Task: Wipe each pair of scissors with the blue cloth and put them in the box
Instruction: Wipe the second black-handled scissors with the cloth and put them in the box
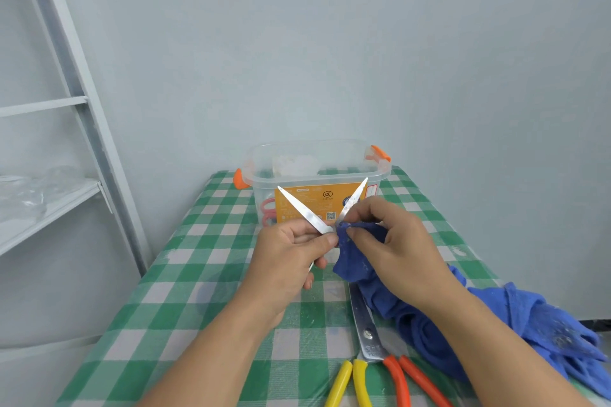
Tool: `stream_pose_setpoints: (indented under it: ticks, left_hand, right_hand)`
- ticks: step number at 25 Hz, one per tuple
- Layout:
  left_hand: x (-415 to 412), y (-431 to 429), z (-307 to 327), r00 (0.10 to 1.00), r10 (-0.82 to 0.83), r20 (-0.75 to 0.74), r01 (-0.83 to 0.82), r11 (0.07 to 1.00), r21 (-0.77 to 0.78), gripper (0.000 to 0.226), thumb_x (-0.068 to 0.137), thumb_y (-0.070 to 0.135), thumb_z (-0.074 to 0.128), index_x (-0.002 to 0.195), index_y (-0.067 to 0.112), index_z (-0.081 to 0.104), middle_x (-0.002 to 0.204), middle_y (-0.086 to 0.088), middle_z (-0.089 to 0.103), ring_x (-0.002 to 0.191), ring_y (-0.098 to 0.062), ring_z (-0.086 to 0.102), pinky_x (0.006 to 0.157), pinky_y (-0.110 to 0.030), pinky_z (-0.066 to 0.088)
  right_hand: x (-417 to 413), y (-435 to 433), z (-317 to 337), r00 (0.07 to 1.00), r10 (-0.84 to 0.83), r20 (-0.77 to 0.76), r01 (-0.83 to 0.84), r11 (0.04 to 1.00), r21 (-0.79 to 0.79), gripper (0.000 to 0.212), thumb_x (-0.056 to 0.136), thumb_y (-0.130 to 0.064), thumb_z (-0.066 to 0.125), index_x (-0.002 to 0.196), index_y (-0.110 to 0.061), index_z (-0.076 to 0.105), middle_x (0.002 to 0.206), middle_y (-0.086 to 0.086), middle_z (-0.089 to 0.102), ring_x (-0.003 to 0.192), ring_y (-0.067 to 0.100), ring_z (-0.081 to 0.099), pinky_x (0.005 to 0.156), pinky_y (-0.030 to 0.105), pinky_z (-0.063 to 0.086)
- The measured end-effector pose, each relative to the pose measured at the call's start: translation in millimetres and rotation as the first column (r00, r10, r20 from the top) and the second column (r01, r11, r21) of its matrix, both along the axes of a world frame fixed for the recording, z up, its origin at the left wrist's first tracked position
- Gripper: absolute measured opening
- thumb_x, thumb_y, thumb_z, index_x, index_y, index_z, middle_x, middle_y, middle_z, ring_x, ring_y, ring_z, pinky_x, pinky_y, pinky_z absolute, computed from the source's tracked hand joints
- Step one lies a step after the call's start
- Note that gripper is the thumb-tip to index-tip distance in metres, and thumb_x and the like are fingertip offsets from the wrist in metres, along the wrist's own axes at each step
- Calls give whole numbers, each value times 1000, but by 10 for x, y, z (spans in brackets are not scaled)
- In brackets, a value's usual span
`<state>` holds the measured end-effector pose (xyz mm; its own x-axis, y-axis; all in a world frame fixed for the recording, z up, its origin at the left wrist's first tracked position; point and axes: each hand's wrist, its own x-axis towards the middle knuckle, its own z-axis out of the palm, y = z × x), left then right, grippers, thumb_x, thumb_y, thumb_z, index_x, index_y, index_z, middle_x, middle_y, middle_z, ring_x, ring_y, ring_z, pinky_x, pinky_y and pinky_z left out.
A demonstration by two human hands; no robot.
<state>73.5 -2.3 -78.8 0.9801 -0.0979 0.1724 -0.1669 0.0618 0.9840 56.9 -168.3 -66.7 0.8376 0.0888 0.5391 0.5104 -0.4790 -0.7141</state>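
My left hand [291, 254] grips a pair of silver scissors [305, 211] held up over the table, its two blades spread in a V toward the box. My right hand [393, 241] pinches the blue cloth [360, 254] against the base of the blades near the pivot. The rest of that cloth trails right across the table. The clear plastic box [317, 168] with orange latches stands behind the blades; pink scissor handles [268, 211] show through its front wall. The handles of the held scissors are hidden in my left palm.
Two more pairs of scissors lie at the near edge: one with yellow handles [350, 380] and one with orange handles [406, 380], blades [363, 324] pointing away under the cloth. The green checked tablecloth [205, 261] covers the table. White shelving [66, 149] stands at the left.
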Motion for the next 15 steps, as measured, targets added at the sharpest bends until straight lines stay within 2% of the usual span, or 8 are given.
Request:
stream_pose_setpoints:
  ticks: [3, 8, 11, 13, 15]
  left_hand:
    - [20, -1, -3, 1000, 2, -13, -2, 1000, -1, 7, 87, 3, 72, 90, 8, 76, 74, -5, 69, 52, -9, 50, 38, -22, 31]
    - [5, -2, -5, 1000, -7, -15, 7, 1000, -5, 7, 88, 4, 72, 90, 9, 76, 78, -6, 72, 53, -9, 50, 39, -22, 31]
    - [-5, 0, -4, 1000, -23, -8, 23, 1000, -3, 9, 87, 5, 73, 91, 11, 78, 78, -10, 70, 54, -10, 50, 39, -22, 32]
    - [-9, 1, -6, 999, -38, -10, 38, 999, 1, 9, 87, 6, 73, 88, 13, 78, 80, -14, 70, 54, -11, 50, 39, -23, 32]
    - [-7, -2, -7, 999, -46, -14, 46, 999, -1, 9, 86, 6, 74, 85, 13, 78, 80, -16, 69, 55, -12, 50, 39, -23, 32]
  right_hand:
    - [47, -17, -22, 1000, 5, 30, -3, 998, -60, 19, 95, -10, 65, 95, -28, 71, 100, -11, 62, 103, 9, 58, 90, 25, 44]
    - [13, -26, 3, 996, 72, -49, -69, 996, 58, 29, 98, -4, 58, 89, -29, 68, 100, -3, 64, 99, 10, 59, 87, 20, 42]
    - [0, -21, -3, 993, 82, -80, -78, 995, 55, 27, 97, -3, 58, 86, -27, 66, 99, -3, 63, 96, 10, 59, 86, 23, 44]
    - [7, 12, -25, 998, 25, -53, -23, 999, 48, 21, 96, -6, 61, 88, -25, 66, 95, -6, 64, 93, 10, 61, 85, 28, 48]
    - [5, 46, -33, 999, -32, -43, 36, 994, 107, 17, 92, -8, 67, 89, -24, 65, 88, -11, 68, 87, 7, 65, 80, 29, 53]
